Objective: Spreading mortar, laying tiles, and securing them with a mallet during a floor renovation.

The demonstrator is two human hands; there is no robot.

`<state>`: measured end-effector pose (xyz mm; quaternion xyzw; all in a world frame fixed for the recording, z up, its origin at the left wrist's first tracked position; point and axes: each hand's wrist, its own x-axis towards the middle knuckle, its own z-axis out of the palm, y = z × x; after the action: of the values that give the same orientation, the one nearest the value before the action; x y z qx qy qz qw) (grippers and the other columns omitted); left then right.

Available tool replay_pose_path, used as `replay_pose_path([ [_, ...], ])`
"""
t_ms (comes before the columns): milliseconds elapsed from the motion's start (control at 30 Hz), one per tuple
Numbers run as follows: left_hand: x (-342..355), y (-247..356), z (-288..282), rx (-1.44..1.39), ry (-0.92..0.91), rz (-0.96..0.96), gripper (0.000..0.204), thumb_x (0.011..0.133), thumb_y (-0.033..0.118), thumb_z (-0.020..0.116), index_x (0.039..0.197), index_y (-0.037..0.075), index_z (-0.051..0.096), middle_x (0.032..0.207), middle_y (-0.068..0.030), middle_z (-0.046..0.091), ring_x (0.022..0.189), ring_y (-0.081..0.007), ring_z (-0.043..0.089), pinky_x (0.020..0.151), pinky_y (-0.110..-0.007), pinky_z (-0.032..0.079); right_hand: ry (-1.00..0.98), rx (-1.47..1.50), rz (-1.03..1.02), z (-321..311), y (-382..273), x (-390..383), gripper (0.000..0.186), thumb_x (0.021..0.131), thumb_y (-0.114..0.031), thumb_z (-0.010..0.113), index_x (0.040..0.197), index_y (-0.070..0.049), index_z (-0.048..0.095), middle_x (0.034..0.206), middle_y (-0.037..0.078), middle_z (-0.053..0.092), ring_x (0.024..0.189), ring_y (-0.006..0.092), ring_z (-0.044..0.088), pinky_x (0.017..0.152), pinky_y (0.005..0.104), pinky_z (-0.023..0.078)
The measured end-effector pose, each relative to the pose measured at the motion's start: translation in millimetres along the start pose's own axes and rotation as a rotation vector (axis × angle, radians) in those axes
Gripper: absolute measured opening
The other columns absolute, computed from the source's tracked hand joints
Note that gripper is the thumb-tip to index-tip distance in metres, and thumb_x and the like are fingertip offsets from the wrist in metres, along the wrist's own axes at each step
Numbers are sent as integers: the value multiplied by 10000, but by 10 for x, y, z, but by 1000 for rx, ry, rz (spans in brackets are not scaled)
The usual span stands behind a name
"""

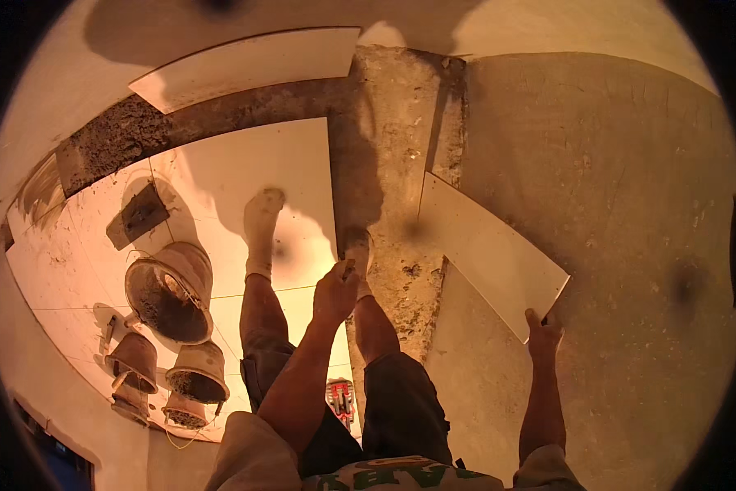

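My right hand [546, 334] grips the near corner of a long pale tile strip [495, 254], with the thumb on its upper face. The strip's far end reaches over the rough bare concrete channel. In front of my knees, my left hand [335, 292] is closed, and a small dark bit shows at its fingers; I cannot make out what it is. One foot [263, 229] in a light sock stands on the large pale floor tiles [294, 164]. The other foot [357, 250] is at the tiled edge, partly behind my left hand.
Several mortar-stained buckets [169, 292] stand on the tiles at left. A dark flat slab-like piece [139, 216] lies beyond them. Another pale strip [249, 69] lies along the far wall. A red and grey tool [341, 401] sits between my legs. Smooth grey floor [622, 188] spreads right.
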<state>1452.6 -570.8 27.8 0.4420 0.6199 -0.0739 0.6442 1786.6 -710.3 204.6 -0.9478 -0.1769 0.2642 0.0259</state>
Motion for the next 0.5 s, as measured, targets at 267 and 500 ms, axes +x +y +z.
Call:
replay_pose_path([
  [267,26,-63,20,-151,22,13,380,891,247,554,1185,9,598,1090,-171,658,1015,-270,625,893,-337,468,-113,-804,291,-156,-118,174,566,881,-448,571,1152,49,553,1172,269,579,1104,397,558,942,481,403],
  [500,35,211,-341,-274,96,-74,393,891,286,549,1167,13,610,1050,-163,669,982,-258,634,858,-339,471,-152,-685,-86,33,-1526,251,351,899,-332,571,1017,-7,634,951,195,651,885,361,639,770,425,501],
])
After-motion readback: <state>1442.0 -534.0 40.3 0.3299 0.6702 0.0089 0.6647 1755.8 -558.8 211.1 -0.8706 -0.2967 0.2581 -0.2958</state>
